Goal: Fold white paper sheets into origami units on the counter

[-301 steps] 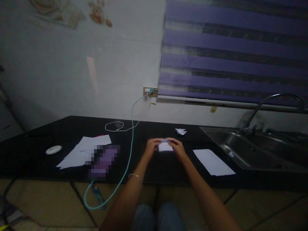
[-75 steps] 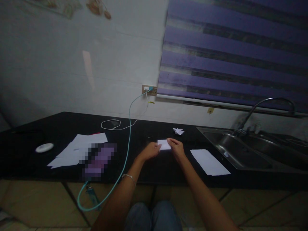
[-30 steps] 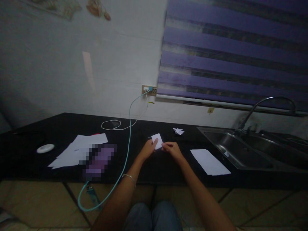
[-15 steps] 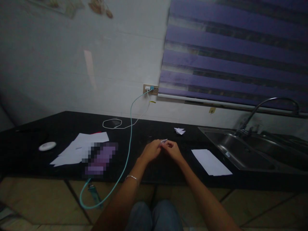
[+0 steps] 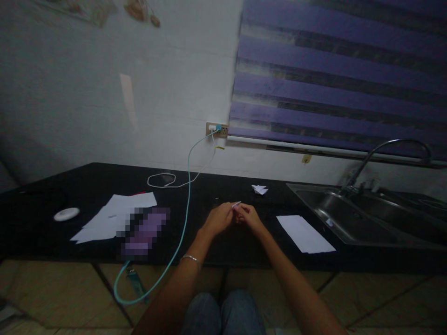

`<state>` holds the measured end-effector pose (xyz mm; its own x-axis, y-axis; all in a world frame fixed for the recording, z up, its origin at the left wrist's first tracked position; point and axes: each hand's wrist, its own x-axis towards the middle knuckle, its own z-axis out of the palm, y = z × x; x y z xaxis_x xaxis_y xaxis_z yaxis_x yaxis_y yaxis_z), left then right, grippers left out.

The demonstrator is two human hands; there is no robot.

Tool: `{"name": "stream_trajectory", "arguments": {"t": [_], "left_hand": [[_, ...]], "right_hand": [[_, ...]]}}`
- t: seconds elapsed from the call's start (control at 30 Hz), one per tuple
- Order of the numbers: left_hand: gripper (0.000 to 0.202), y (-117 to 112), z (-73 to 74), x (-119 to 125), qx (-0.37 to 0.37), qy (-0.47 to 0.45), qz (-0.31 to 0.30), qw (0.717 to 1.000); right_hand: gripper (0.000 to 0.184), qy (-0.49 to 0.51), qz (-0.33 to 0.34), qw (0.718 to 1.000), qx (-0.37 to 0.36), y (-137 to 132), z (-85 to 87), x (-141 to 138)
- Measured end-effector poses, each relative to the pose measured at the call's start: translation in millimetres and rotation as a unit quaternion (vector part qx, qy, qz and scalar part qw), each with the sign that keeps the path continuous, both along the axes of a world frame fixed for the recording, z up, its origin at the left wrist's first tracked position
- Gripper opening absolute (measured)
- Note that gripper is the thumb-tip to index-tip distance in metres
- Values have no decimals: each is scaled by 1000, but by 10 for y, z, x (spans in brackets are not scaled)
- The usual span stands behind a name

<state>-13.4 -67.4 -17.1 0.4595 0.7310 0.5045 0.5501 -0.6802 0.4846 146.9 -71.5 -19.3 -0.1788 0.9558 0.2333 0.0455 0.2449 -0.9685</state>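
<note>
Between my two hands is a small folded piece of white paper (image 5: pixel 236 204), held just above the black counter. My left hand (image 5: pixel 220 218) closes on its left side, with a bracelet on that wrist. From the other side my right hand (image 5: pixel 248 216) pinches the paper with its fingertips. Most of the paper is hidden by the fingers, so its folded shape cannot be made out. A folded white paper figure with pointed corners (image 5: pixel 259 189) lies on the counter beyond my right hand. White paper sheets (image 5: pixel 305 234) lie to the right of my right forearm.
At the right is a steel sink (image 5: pixel 344 232) with a curved faucet (image 5: pixel 370 158). Loose white sheets (image 5: pixel 101 221), a blurred-out purple item (image 5: pixel 148 232) and a white oval object (image 5: pixel 66 214) lie left. A teal cable (image 5: pixel 186 204) hangs past the counter's front edge (image 5: pixel 240 266).
The fingers of both hands have shifted slightly around the folded paper, and less of it shows now. The whole view has moved a little; the things on the counter stay put.
</note>
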Motion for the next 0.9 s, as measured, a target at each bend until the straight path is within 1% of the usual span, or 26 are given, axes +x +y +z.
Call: {"name": "stream_trajectory", "arguments": {"t": [0.2,0.37,0.53,0.67,0.73,0.77,0.83,0.9], "left_hand": [[42,14,-21,-7,25,17,4,1000],[43,34,-49,-5,22,16,3,1000],[43,15,-44,-3,-12,-11,-18,1000],[36,17,-34,0,-86,-53,-22,995],[32,39,-33,-6,-127,-83,-43,987],[31,56,-33,-10,-143,-106,-64,982],[32,94,-37,-18,-165,-165,-116,966],[35,127,-41,-22,-178,-218,-144,949]], "right_hand": [[38,-4,-1,1000,12,15,-2,-1],[35,-1,14,1000,1,-4,24,9],[24,7,19,1000,-7,23,-9,28],[16,-10,4,1000,7,55,-50,30],[14,-23,-6,1000,19,59,-56,26],[14,-30,-11,999,26,56,-53,23],[14,-44,-14,998,43,39,-37,16],[15,-56,-10,997,61,12,-14,8]]}}
